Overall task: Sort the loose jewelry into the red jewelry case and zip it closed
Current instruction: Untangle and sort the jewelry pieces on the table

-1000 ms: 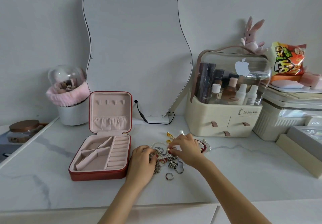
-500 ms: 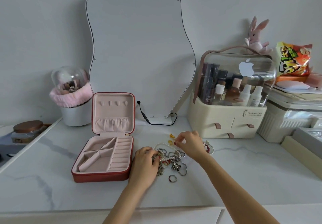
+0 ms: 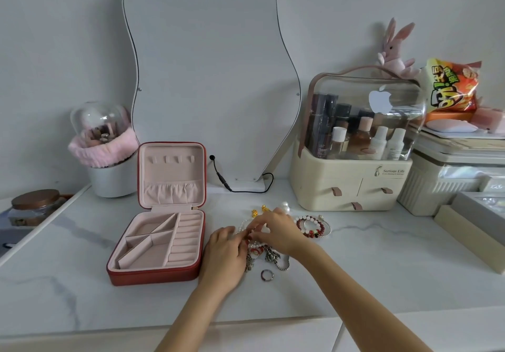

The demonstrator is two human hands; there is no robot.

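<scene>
On the white marble-patterned counter the red square zip-around jewelry case lies open, its lid standing upright and its pale pink velvet compartments bare. Just to its right sits the tangled pile of loose jewelry — silver chains, charms and a white pearl strand. Both hands meet over the pile's far edge. The left hand rests beside the case, its fingers curled inward and pinching part of the pearl strand; the right hand reaches across from the right with fingertips drawn together on the same strand, though exactly which piece each fingertip clamps cannot be told. A plain silver ring lies alone in front of the pile, and red-and-white beaded bracelets lie just right of the right hand. Two small gold charms and a large pearl sit behind the hands — near a cream cosmetics organizer with a clear domed lid.
</scene>
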